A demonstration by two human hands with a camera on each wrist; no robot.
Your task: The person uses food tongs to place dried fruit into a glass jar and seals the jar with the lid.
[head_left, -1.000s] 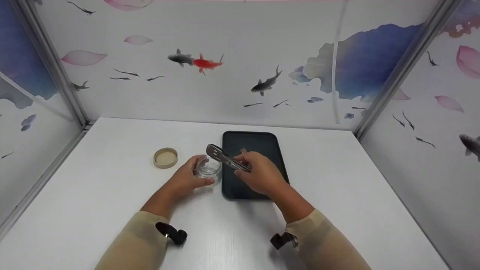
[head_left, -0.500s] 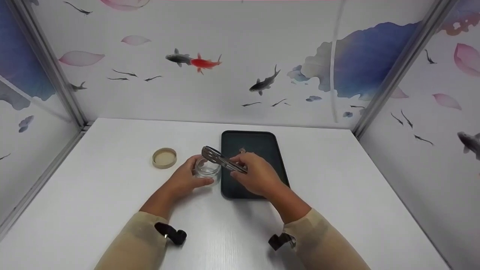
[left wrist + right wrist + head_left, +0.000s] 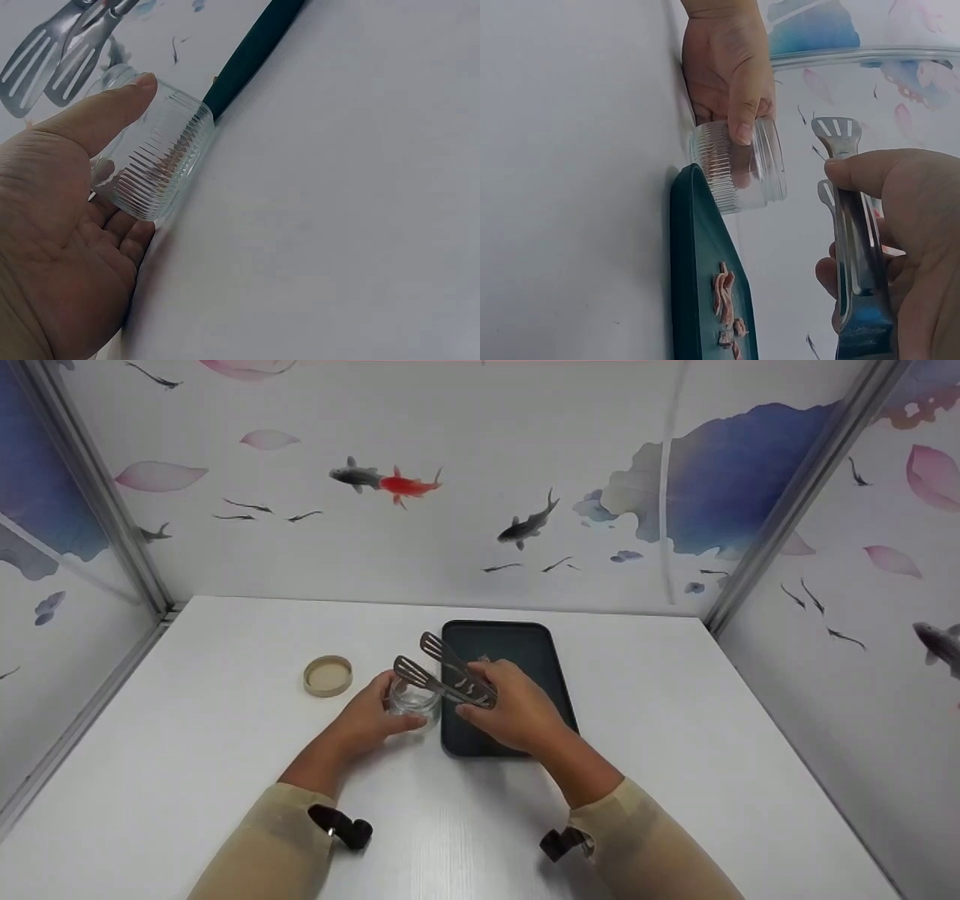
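My left hand (image 3: 377,714) holds a clear ribbed glass jar (image 3: 161,150), thumb on one side and fingers round the other. The jar stands upright without a lid, beside the left edge of a dark green tray (image 3: 495,631). My right hand (image 3: 517,701) grips slotted metal tongs (image 3: 862,255) with thumb and fingers. The tongs' two ends stand apart above the jar's mouth and the tray edge; nothing shows between them. Several reddish-brown twisted pieces (image 3: 724,296) lie on the tray. Brown shows through the ribbed glass in the left wrist view; I cannot tell whether it is inside the jar.
A round tan lid (image 3: 328,676) lies on the white table (image 3: 247,660) left of the jar. White panels (image 3: 465,435) painted with fish and petals stand at the back and both sides, joined by metal posts.
The tongs first shifted slightly left over the jar with their ends together; now those ends have spread apart. My left hand keeps its hold on the jar in place.
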